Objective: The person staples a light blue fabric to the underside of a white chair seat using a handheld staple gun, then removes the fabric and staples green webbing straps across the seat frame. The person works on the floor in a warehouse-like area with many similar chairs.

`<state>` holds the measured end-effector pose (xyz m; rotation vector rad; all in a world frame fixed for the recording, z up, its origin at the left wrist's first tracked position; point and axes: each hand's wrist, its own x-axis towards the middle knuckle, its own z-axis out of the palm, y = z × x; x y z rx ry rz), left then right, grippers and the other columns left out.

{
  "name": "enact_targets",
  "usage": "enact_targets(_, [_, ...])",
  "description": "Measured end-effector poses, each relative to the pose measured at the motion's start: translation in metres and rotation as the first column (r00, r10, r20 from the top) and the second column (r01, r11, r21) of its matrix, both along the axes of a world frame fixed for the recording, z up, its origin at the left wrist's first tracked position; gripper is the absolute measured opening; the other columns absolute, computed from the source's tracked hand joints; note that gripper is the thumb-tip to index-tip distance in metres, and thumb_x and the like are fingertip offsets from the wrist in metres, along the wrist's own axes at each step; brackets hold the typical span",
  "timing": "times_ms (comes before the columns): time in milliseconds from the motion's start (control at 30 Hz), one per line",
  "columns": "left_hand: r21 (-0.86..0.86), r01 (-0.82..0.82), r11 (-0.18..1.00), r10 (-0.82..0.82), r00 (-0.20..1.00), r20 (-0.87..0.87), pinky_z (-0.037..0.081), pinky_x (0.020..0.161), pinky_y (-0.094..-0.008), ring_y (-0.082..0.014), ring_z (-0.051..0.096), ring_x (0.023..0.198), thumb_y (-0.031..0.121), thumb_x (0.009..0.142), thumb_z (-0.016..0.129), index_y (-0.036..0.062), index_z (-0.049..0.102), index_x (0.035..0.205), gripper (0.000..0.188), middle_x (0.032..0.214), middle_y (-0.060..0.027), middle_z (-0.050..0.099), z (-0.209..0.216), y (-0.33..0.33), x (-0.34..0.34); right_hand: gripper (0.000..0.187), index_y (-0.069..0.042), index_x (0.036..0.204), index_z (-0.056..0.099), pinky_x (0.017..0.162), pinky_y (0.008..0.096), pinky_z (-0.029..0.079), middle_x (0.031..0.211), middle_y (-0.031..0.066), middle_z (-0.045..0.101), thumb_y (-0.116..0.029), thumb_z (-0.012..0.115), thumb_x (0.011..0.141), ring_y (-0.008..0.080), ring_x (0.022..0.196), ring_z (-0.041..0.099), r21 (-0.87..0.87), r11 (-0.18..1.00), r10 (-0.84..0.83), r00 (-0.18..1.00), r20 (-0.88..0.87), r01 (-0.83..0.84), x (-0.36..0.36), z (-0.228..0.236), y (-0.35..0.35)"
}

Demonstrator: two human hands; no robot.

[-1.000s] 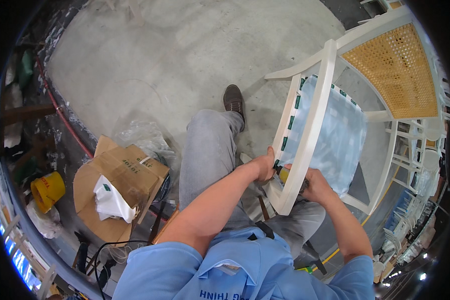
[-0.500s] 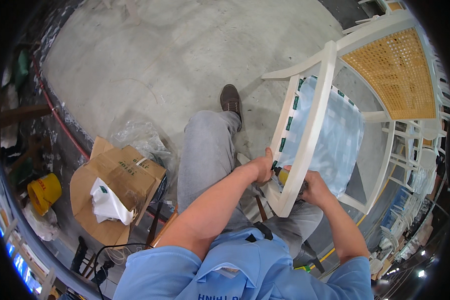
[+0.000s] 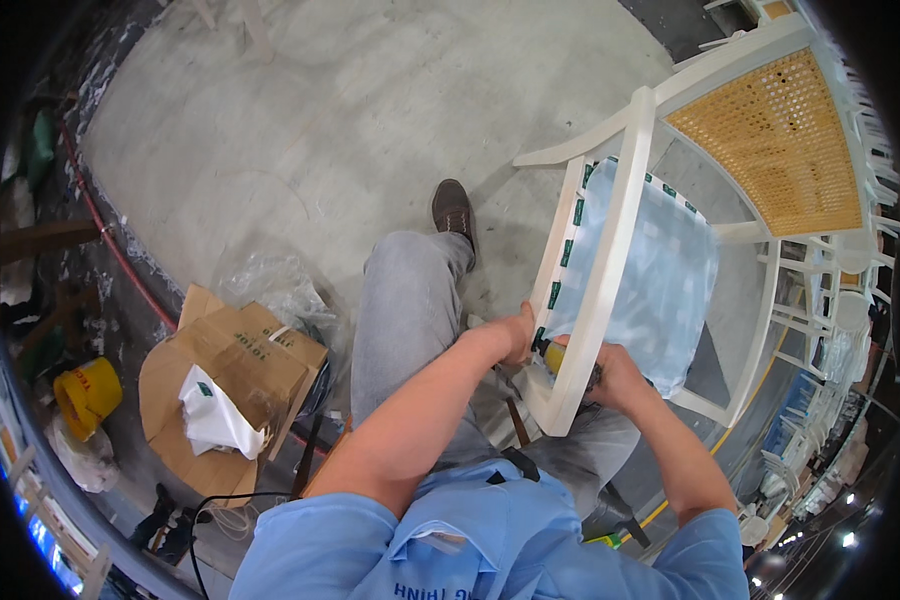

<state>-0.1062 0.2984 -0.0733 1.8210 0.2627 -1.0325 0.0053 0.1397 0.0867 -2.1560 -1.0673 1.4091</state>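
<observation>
A white wooden chair (image 3: 625, 230) with a woven cane back (image 3: 775, 140) lies tilted across my lap. Pale blue fabric (image 3: 660, 270) covers its seat, and small green tags run along the seat's edge. My left hand (image 3: 512, 335) closes around the chair's near-left seat rail, its fingers partly hidden by the wood. In my right hand (image 3: 620, 380) is a yellow and black power tool (image 3: 554, 356), mostly behind the white armrest. Its dark tip points at the seat edge beside my left hand; the contact point is too small to make out.
To the left lies an open cardboard box (image 3: 240, 350) with a white cloth-like sheet (image 3: 218, 412) on it, beside clear plastic wrap (image 3: 270, 285). A yellow bucket (image 3: 88, 392) and a red hose (image 3: 120, 255) are farther left. Several white chairs (image 3: 820, 400) stand along the right.
The whole view has shifted slightly, so the chair sits a little more to the left. Both hands and the power tool keep nearly the same places on the chair.
</observation>
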Motion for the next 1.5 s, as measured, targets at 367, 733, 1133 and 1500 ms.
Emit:
enact_targets(367, [0.007, -0.329, 0.944, 0.321, 0.926, 0.200, 0.056, 0.101, -0.0440, -0.0446, 0.069, 0.119, 0.043, 0.087, 0.084, -0.0157, 0.042, 0.144, 0.092, 0.127, -0.0342, 0.069, 0.018, 0.035, 0.070, 0.069, -0.009, 0.135, 0.066, 0.098, 0.0472, 0.055, 0.123, 0.0202, 0.072, 0.007, 0.073, 0.069, 0.0438, 0.115, 0.067, -0.031, 0.999, -0.037, 0.985, 0.170, 0.043, 0.022, 0.020, -0.003])
enact_targets(733, [-0.136, -0.396, 0.908, 0.415, 0.894, 0.166, 0.056, 0.099, -0.0444, -0.0415, 0.070, 0.118, 0.027, 0.087, 0.083, -0.0066, 0.067, 0.126, 0.054, 0.122, -0.0294, 0.072, 0.003, 0.037, 0.075, 0.071, -0.013, 0.143, 0.065, 0.097, 0.0388, 0.057, 0.121, 0.0176, 0.077, 0.003, 0.084, 0.077, 0.0334, 0.109, 0.076, -0.068, 0.998, 0.000, 0.983, 0.183, 0.012, 0.056, 0.008, 0.013])
enact_targets(1133, [-0.213, -0.428, 0.878, 0.460, 0.878, 0.135, 0.055, 0.099, -0.0452, -0.0426, 0.069, 0.118, 0.025, 0.086, 0.078, -0.0054, 0.068, 0.126, 0.051, 0.124, -0.0284, 0.072, -0.008, 0.041, 0.077, 0.070, -0.017, 0.144, 0.066, 0.098, 0.0387, 0.058, 0.119, 0.0136, 0.077, 0.002, 0.084, 0.079, 0.0277, 0.107, 0.075, -0.084, 0.996, -0.008, 0.994, 0.111, 0.018, 0.064, 0.007, 0.032])
enact_targets(1500, [-0.209, -0.273, 0.939, 0.299, 0.949, 0.104, 0.055, 0.102, -0.0447, -0.0445, 0.068, 0.121, 0.034, 0.086, 0.082, -0.0068, 0.058, 0.142, 0.073, 0.129, -0.0301, 0.070, -0.017, 0.054, 0.087, 0.067, -0.013, 0.143, 0.066, 0.101, 0.0368, 0.057, 0.122, 0.0116, 0.077, 0.004, 0.083, 0.080, 0.0216, 0.109, 0.073, -0.115, 0.993, 0.001, 0.997, 0.077, 0.008, 0.066, 0.005, 0.042])
